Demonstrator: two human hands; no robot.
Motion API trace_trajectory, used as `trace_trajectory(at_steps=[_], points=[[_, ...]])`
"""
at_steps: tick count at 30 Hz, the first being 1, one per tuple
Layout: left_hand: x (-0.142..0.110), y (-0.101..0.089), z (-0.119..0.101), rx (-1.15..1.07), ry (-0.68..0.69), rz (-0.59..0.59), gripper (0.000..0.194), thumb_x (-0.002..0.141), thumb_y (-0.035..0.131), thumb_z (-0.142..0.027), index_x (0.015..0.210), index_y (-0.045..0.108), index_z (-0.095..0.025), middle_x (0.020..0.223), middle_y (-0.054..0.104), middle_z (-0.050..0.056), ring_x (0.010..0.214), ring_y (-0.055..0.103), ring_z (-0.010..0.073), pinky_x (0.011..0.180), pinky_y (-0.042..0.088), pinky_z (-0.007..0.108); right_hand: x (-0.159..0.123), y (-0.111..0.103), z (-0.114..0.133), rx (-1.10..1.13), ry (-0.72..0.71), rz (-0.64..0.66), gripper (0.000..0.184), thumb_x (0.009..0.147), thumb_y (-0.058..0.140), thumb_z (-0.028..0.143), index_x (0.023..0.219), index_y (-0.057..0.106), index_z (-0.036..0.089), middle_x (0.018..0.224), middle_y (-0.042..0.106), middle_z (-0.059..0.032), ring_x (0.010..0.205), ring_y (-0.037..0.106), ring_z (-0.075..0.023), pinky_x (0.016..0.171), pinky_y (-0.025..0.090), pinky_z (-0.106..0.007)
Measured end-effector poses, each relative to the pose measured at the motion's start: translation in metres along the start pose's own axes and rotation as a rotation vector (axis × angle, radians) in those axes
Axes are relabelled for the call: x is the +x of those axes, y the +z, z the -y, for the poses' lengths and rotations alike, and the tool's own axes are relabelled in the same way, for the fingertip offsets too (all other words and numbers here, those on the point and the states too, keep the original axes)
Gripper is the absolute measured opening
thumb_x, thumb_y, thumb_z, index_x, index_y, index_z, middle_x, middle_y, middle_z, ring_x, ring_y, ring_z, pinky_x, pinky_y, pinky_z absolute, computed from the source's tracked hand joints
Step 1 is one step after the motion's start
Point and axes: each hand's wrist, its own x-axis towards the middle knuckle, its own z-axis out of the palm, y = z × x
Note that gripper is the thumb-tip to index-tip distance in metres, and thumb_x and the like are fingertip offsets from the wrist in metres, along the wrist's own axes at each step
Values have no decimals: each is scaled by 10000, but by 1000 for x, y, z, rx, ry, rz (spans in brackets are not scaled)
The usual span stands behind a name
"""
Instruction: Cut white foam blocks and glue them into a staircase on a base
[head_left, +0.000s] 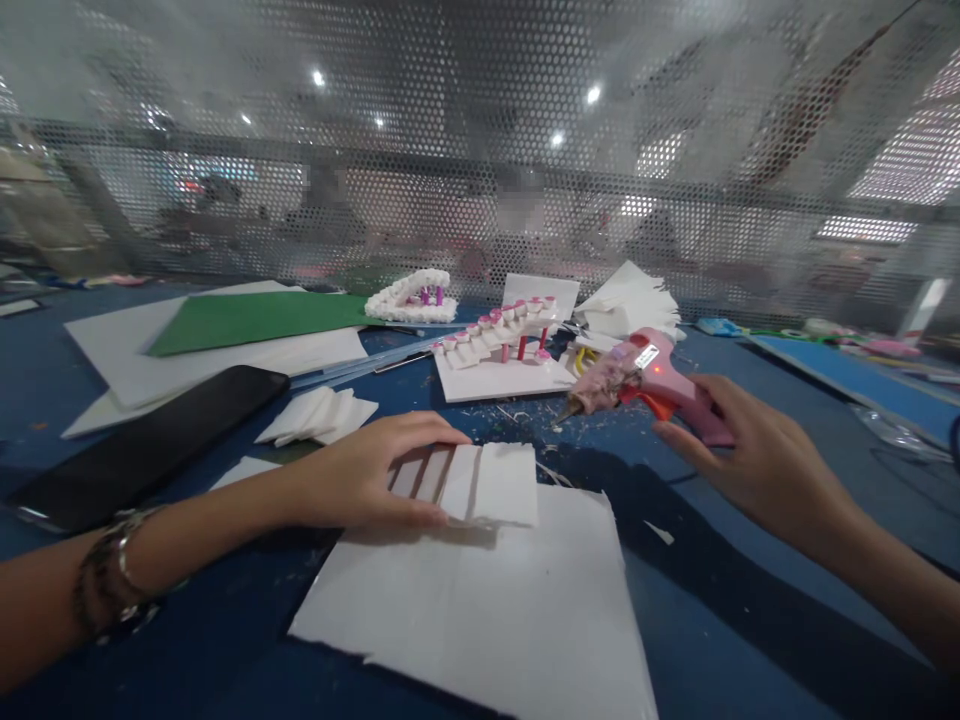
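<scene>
My left hand (375, 470) is closed around a small stepped strip of white foam-board pieces (487, 480), thumb on the near edge and fingers on the far one. The strip is just over a white board (480, 610) on the table; whether they touch is hard to tell. In my right hand (757, 460) is a pink hot glue gun (652, 385) with a glowing red light, its nozzle pointing left and down. Beyond the hands stands a white model staircase (502, 335) with pink trim and red posts on a white base.
A black phone (150, 445) and a stack of white pieces (319, 415) lie at left. Behind them are a green sheet (262, 318), clear glue sticks (367, 370) and a white model with purple posts (409, 297). A blue board (862, 375) is at right. A perforated metal screen (480, 130) rises behind.
</scene>
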Motion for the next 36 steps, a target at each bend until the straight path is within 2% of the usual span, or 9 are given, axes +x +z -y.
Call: trace_trajectory(at_steps=[10,17,21,26,36], points=[[1,0,0,5,-21,23,527,708,584,-461,1147,481,-188,1153,517,55,1039,480,228,872,364,280,-5,1,7,10,-87,30,489,771,299,634,865,472,187,664,585,-66,518,523,-190,447,366,-278],[0,1,-1,7,-11,15,522,701,579,-473,1134,490,-194,1141,526,56,1026,486,229,863,367,282,-7,3,8,54,-214,34,478,797,301,592,939,489,175,736,621,-84,580,570,-207,490,423,-295],[1,0,0,18,-16,19,523,703,574,-478,1139,489,-202,1136,530,56,1019,490,233,855,373,284,-8,3,7,65,-243,80,455,805,336,539,1000,497,160,828,636,-117,661,605,-231,526,455,-313],[1,0,0,22,-19,21,512,703,574,-474,1136,492,-212,1131,532,52,1012,494,232,853,378,285,-9,3,7,101,-239,124,448,797,357,524,1022,513,171,833,637,-109,659,612,-228,539,473,-320],[1,1,-1,-3,-6,11,512,700,588,-472,1127,501,-203,1137,531,58,1014,495,230,864,374,294,-9,4,7,100,-305,120,382,818,362,464,994,503,156,851,646,-121,694,623,-230,553,489,-325]])
